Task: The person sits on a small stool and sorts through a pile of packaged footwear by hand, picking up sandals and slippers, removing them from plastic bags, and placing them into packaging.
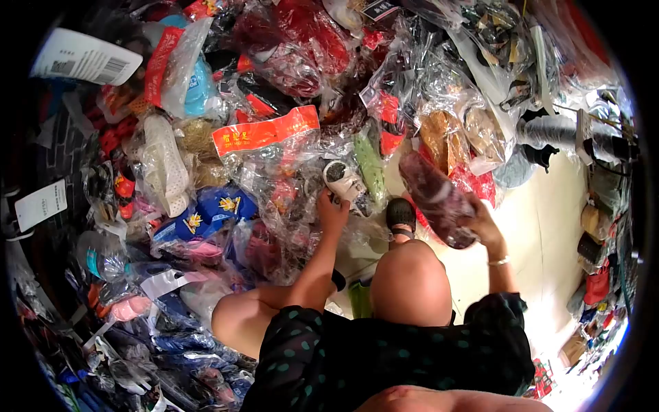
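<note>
Near the centre, printed in yellow on the red-orange header strip (pixel 266 130): large Chinese characters at its left end (apparently 智慧足, though too soft to swear to), with small Latin letters beneath and finer print toward the right end, unreadable. At the upper left, on the big white tag (pixel 88 58): a barcode (pixel 112 69), a square code (pixel 63 66) and short lines of print too small to read. At the left edge, on the smaller white tag (pixel 41 204): rows of print, likewise illegible. Along the red band (pixel 163 65) at upper left: blurred characters. On the blue packs (pixel 211 204) left of centre: gold crown-like emblems (pixel 230 204).
</note>
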